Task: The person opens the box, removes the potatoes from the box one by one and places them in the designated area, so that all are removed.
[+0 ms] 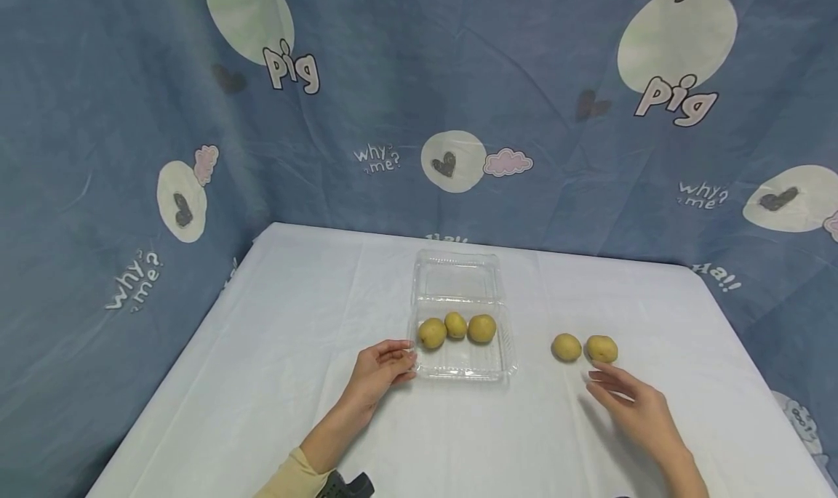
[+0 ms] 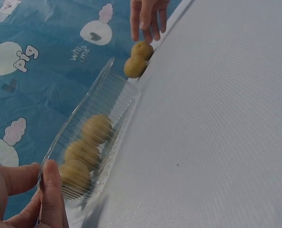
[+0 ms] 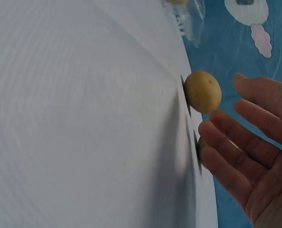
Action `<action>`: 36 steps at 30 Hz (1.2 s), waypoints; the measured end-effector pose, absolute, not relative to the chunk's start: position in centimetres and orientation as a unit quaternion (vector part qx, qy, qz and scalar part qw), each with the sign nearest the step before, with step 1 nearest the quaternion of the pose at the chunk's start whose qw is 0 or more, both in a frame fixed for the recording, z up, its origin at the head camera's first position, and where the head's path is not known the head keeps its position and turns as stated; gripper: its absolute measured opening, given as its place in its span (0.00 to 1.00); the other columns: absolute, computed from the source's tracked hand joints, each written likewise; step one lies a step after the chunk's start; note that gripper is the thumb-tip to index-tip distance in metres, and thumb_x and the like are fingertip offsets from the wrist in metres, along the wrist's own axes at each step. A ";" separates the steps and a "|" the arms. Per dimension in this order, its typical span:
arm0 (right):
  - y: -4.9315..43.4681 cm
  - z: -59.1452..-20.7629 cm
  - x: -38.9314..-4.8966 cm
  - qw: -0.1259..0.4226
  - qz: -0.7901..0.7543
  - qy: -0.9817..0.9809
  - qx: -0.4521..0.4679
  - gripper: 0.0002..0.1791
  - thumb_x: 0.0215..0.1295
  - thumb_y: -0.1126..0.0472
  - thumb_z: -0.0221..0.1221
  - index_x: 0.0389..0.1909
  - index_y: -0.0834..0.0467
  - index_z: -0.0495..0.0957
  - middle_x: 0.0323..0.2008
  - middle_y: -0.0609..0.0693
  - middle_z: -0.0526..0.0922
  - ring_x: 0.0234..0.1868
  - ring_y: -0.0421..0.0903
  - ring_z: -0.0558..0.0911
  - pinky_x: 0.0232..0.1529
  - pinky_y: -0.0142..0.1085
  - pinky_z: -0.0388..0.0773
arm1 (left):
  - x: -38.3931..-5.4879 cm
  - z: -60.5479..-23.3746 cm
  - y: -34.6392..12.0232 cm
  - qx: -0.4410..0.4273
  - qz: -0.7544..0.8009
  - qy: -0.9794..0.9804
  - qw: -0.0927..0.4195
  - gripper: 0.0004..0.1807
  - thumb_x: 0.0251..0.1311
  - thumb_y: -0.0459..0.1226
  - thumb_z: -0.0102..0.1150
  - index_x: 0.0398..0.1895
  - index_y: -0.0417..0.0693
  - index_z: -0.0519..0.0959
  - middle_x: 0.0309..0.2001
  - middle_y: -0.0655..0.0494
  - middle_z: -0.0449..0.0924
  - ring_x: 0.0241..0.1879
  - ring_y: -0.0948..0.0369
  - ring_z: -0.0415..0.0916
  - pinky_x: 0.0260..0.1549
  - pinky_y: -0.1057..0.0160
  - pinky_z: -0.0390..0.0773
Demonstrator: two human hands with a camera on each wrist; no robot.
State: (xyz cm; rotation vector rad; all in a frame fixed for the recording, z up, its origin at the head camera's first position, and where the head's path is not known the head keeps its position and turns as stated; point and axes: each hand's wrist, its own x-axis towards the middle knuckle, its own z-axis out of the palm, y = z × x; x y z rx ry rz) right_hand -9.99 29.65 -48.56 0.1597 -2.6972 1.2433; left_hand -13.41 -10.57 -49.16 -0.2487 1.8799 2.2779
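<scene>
A clear plastic clamshell box [image 1: 461, 374] sits on the white table with its lid [image 1: 458, 274] folded back. Inside it, three yellowish potatoes lie in a row: a left one [image 1: 432, 334], a small middle one [image 1: 455, 325] and a right one [image 1: 481, 328]. My left hand [image 1: 378, 371] pinches the box's left rim between thumb and fingers. To the right of the box are two more potatoes, a rounder one [image 1: 566, 347] and a longer one [image 1: 602, 349], side by side. Just in front of them hovers my right hand [image 1: 636, 409], fingers relaxed and apart, holding nothing.
White cloth covers the table [image 1: 294, 309]. A blue printed curtain [image 1: 366, 105] hangs behind it and along both sides. Near the left wrist, part of a dark device [image 1: 347, 486] shows at the bottom edge.
</scene>
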 end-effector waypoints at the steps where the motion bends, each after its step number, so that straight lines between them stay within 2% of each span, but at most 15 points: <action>1: 29.5 -48.5 -10.0 0.082 0.416 -0.904 0.056 0.22 0.64 0.60 0.65 0.57 0.64 0.77 0.46 0.57 0.85 0.44 0.26 0.78 0.44 0.17 0.76 | -13.4 -49.2 -10.6 -0.084 0.766 0.632 0.089 0.19 0.60 0.27 0.64 0.52 0.26 0.74 0.35 0.50 0.77 0.33 0.62 0.77 0.36 0.66 0.85; 10: 28.1 -48.0 -10.3 0.101 0.416 -0.899 0.094 0.19 0.63 0.64 0.66 0.54 0.63 0.79 0.43 0.54 0.86 0.44 0.33 0.82 0.45 0.21 0.78 | -13.6 -49.2 -10.6 -0.082 0.765 0.632 0.091 0.19 0.61 0.27 0.63 0.52 0.26 0.74 0.36 0.49 0.77 0.33 0.62 0.77 0.37 0.66 0.85; 19: 26.2 -47.6 -10.1 0.114 0.427 -0.885 0.146 0.18 0.58 0.70 0.68 0.51 0.64 0.81 0.42 0.54 0.86 0.42 0.39 0.84 0.43 0.31 0.83 | -13.7 -49.7 -10.7 -0.076 0.763 0.635 0.100 0.19 0.60 0.28 0.64 0.52 0.27 0.74 0.37 0.48 0.77 0.35 0.62 0.78 0.39 0.65 0.85; 29: 24.8 -47.0 -10.3 0.108 0.427 -0.881 0.173 0.19 0.58 0.69 0.68 0.51 0.60 0.81 0.42 0.52 0.86 0.42 0.45 0.85 0.45 0.36 0.84 | -13.8 -49.7 -10.7 -0.077 0.763 0.634 0.096 0.19 0.60 0.28 0.65 0.52 0.27 0.74 0.37 0.48 0.77 0.34 0.62 0.78 0.38 0.65 0.85; 36: 24.0 -46.7 -10.8 0.129 0.423 -0.872 0.210 0.20 0.57 0.70 0.69 0.52 0.59 0.81 0.42 0.53 0.86 0.42 0.48 0.85 0.45 0.41 0.84 | -13.6 -49.6 -10.7 -0.079 0.765 0.632 0.095 0.19 0.60 0.28 0.65 0.52 0.27 0.75 0.36 0.49 0.77 0.34 0.62 0.77 0.38 0.65 0.85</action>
